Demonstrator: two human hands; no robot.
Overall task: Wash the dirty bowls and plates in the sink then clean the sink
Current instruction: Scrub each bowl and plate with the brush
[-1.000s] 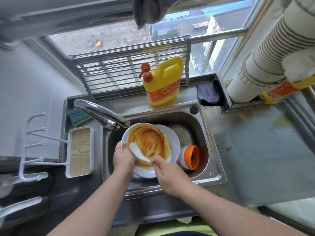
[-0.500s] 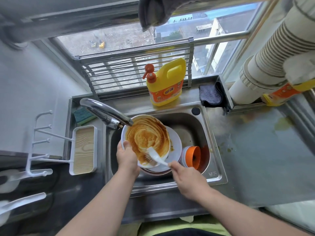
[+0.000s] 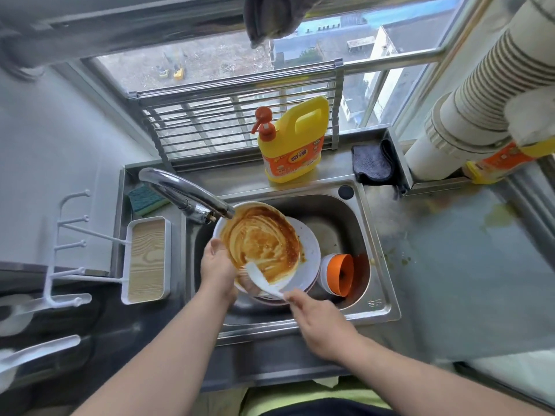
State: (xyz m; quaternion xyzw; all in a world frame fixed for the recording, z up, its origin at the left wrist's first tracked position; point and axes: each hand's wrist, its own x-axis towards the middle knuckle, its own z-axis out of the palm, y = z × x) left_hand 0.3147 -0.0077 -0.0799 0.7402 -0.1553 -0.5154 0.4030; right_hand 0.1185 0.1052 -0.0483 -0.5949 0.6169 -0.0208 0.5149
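Note:
A white plate [image 3: 261, 240] smeared with orange-brown sauce is tilted up over the steel sink [image 3: 345, 223], under the tap [image 3: 186, 193]. My left hand [image 3: 217, 267] grips its left rim. My right hand [image 3: 315, 318] holds the handle of a white brush [image 3: 261, 280], whose head lies on the plate's lower edge. Behind the dirty plate another white plate [image 3: 309, 247] leans in the sink. An orange-and-white bowl [image 3: 338, 274] lies on its side at the right of the basin.
A yellow detergent bottle [image 3: 289, 145] stands behind the sink. A green sponge [image 3: 145, 201] lies at the back left, a dark cloth [image 3: 372, 163] at the back right. A white tray [image 3: 147, 261] sits left of the sink. The stained counter [image 3: 465, 250] stretches right.
The brush has swept across the plate from its left side to its lower edge, leaving lighter streaks in the sauce. My right hand drew back toward me. My left hand kept its hold.

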